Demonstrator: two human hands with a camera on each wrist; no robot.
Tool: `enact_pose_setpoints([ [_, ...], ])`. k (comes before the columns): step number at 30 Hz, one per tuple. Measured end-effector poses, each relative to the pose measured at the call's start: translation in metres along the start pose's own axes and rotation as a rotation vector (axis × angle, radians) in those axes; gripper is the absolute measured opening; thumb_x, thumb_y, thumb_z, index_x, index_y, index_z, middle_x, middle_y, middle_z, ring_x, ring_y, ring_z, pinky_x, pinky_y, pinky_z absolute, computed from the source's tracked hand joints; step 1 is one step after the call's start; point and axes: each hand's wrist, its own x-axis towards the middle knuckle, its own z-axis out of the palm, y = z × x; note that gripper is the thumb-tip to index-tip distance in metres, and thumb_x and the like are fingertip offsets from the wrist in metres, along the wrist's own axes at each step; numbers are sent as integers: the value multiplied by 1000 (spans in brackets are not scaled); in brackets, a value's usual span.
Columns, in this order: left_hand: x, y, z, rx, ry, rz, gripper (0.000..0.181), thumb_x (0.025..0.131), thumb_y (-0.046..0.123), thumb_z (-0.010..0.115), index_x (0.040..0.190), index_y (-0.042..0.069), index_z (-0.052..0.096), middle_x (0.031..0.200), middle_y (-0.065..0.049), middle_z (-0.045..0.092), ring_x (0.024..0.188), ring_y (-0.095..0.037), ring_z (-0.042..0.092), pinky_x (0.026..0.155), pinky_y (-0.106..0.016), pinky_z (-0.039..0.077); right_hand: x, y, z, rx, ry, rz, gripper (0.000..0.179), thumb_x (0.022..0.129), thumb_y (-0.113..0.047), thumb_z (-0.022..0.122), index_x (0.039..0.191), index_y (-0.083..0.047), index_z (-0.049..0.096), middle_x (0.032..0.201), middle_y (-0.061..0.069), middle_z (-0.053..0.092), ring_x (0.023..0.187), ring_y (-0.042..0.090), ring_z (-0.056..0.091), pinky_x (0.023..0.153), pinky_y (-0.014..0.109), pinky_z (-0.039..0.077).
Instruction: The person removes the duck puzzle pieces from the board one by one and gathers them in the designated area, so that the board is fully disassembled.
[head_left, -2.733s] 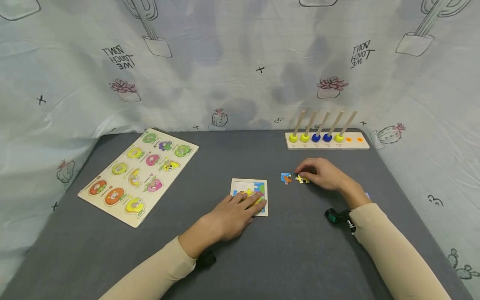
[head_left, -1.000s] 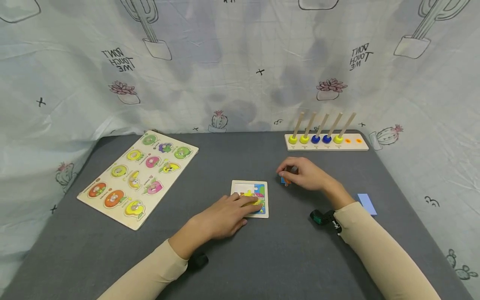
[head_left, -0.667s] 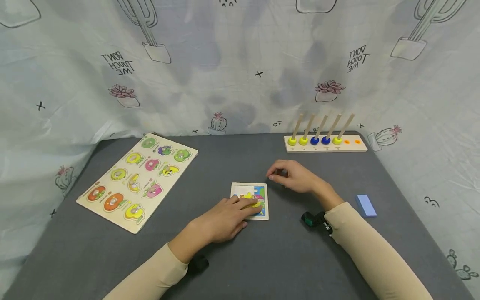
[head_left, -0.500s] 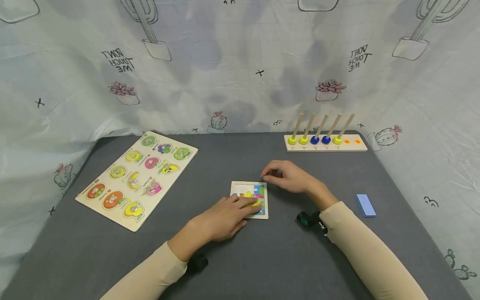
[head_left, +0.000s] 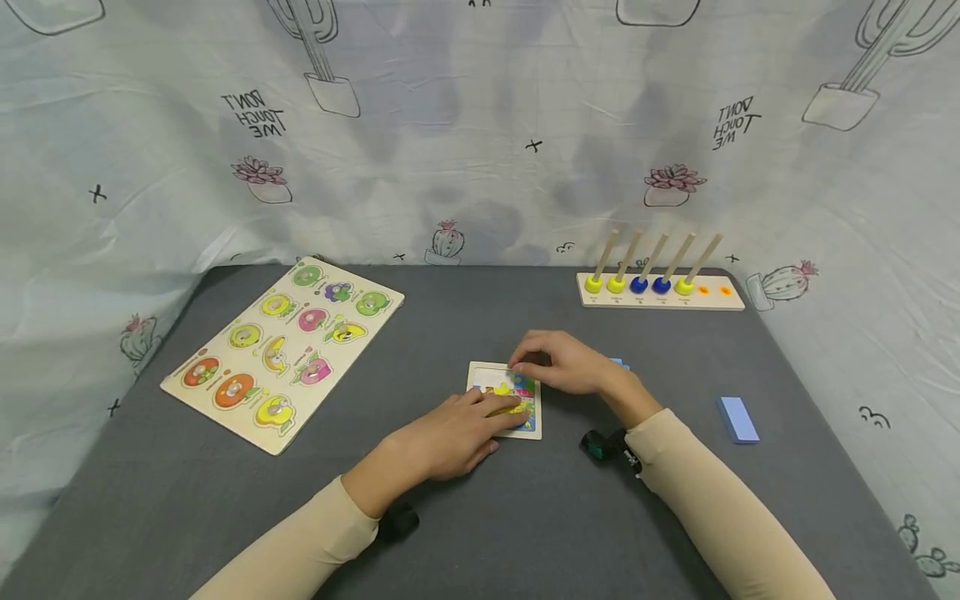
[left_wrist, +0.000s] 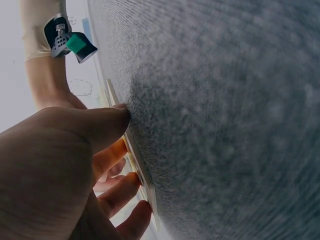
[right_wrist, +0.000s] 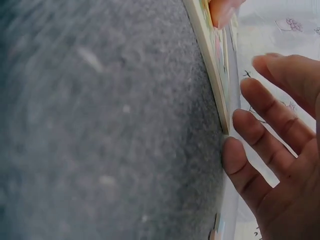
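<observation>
In the head view a small square picture puzzle with a pale wooden frame lies on the table. The left hand rests on its lower part; the wrist view shows its thumb against the frame's edge and fingertips over the board. Coloured pieces show in the frame, with a whitish bare patch at upper left. The right hand is over the frame's upper right corner, thumb and index finger brought close together. Whether a puzzle piece is between those fingertips is hidden. A blue piece peeks out behind the right hand.
A wooden fruit puzzle board lies tilted at the left. At the back right stands a peg board with yellow and blue rings. A light blue block lies near the right edge. A patterned cloth hangs behind.
The right hand has left the loose pieces on the right and travelled left to the puzzle's upper right corner. The left hand stays on the puzzle. The blue block has come into view.
</observation>
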Motion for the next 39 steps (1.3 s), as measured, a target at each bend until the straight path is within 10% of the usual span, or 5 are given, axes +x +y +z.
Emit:
enact_pose_setpoints([
  [18, 0, 2, 1, 20, -20, -24, 54, 107, 28, 54, 159, 29, 39, 164, 6, 37, 139, -26, 44, 108, -51, 45, 8, -1, 1, -77, -46, -1, 39, 112, -25, 44, 102, -15, 80, 113, 1, 66, 101, 15, 63, 88, 39, 52],
  [29, 1, 3, -1, 16, 1, -9, 52, 107, 26, 55, 157, 26, 43, 162, 4, 39, 139, -27, 45, 106, -51, 46, 11, -4, -2, -157, -95, 116, 49, 113, -38, 34, 103, -17, 77, 114, -1, 61, 99, 13, 61, 92, 39, 51],
  [39, 0, 2, -1, 18, -16, -17, 52, 107, 26, 55, 158, 27, 42, 163, 4, 38, 139, -28, 45, 107, -51, 46, 6, -4, -6, -57, -64, 60, 34, 112, -30, 44, 104, -12, 72, 94, 0, 68, 81, 12, 60, 77, 36, 49],
])
